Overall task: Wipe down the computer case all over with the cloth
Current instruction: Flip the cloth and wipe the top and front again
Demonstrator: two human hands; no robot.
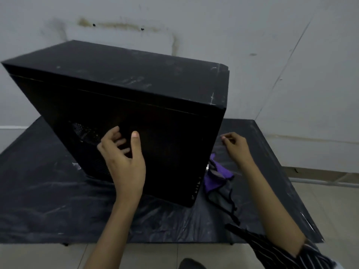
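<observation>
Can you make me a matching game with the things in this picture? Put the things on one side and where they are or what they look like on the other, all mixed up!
Things:
1. computer case
2. cloth
3. left hand
4. right hand

Clues:
A. purple and grey, lying on the table just right of the case
B. black, with pale dusty smears on top
C. fingers spread, in front of the case's near side
D. empty, up above the cloth by the case's right edge

Pairs: 1-B, 2-A, 3-C, 4-D
</observation>
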